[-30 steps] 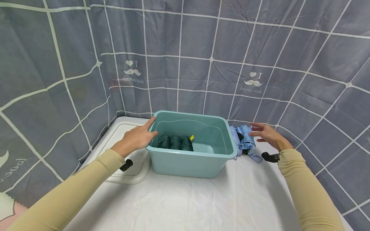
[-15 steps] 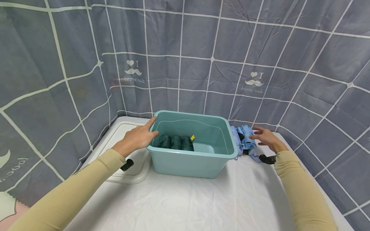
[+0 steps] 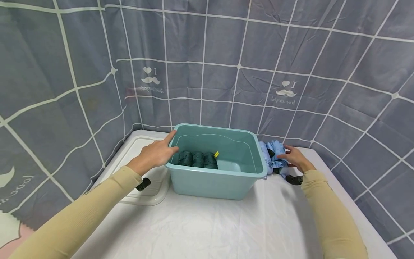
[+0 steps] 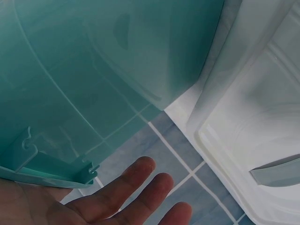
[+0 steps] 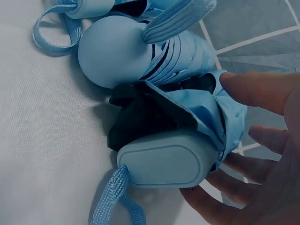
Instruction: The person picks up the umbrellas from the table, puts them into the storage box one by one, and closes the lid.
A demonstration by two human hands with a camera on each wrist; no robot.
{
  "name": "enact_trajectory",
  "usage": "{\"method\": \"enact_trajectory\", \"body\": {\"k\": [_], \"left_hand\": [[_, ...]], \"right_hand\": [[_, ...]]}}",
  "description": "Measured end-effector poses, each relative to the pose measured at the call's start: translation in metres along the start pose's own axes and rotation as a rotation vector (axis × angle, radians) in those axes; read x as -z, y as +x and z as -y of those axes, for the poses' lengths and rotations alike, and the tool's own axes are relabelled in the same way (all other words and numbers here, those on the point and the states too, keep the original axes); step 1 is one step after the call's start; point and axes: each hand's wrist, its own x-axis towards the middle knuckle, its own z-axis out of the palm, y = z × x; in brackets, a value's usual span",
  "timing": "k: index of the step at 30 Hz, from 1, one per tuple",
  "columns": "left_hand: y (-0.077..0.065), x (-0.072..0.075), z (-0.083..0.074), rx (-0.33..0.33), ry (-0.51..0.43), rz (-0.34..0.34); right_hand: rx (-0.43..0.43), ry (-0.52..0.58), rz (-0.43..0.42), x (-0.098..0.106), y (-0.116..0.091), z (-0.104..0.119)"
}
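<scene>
A light teal storage bin [image 3: 210,181] stands in the middle of the head view. My left hand [image 3: 156,153] rests at its left rim, thumb over the inside; in the left wrist view several fingers extend straight below the rim bracket. Beyond the bin's right side lie blue folded umbrellas. My right hand [image 5: 267,164] is spread around the nearest umbrella [image 5: 164,159], thumb by its loose fabric and fingertips by its handle. Another blue umbrella [image 5: 115,51] lies beside it, part of a third above. Several dark green rolled bundles [image 3: 198,159], one with a yellow tag, lie inside the bin.
A white lid [image 3: 152,183] lies flat left of the bin, partly under my left forearm. White cloth [image 3: 207,223] covers the table. A grey checked curtain [image 3: 220,82] hangs close behind the bin and along both sides.
My right hand has moved left and slightly down to the blue umbrella, its fingers now around it. My left hand has stayed at the bin's rim.
</scene>
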Motion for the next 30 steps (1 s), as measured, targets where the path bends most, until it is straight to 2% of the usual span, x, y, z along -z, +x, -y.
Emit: {"method": "enact_trajectory", "body": {"k": [18, 30], "left_hand": [[0.0, 0.0, 0.0, 0.006, -0.003, -0.005], [0.001, 0.001, -0.001, 0.018, 0.003, 0.008]], "right_hand": [[-0.098, 0.024, 0.019, -0.005, 0.014, -0.003], [-0.097, -0.001, 0.038, -0.004, 0.012, 0.001]]}}
